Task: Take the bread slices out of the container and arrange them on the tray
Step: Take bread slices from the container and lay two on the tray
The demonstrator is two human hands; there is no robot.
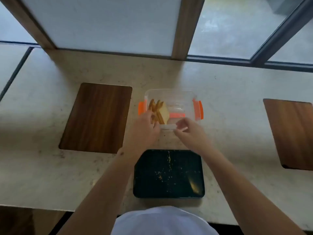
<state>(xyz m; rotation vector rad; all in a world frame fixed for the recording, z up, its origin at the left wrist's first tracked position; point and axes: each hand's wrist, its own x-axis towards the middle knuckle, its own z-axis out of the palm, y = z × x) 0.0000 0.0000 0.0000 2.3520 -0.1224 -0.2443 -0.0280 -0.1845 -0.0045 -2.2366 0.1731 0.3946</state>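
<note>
A clear plastic container [184, 99] with orange clips stands on the counter beyond a black tray [169, 173]. Several bread slices [161, 112] stand on edge in the container's left half, leaning right. My left hand [145, 126] reaches over the near left rim, and its fingers touch the slices. My right hand [188, 131] hovers at the near rim with fingers curled and apart, holding nothing. The tray carries only crumbs.
A dark wooden board [96, 117] lies to the left of the container. Another wooden board [291, 133] lies at the far right. The pale stone counter [233, 102] ends at a window frame behind and at its front edge near my body.
</note>
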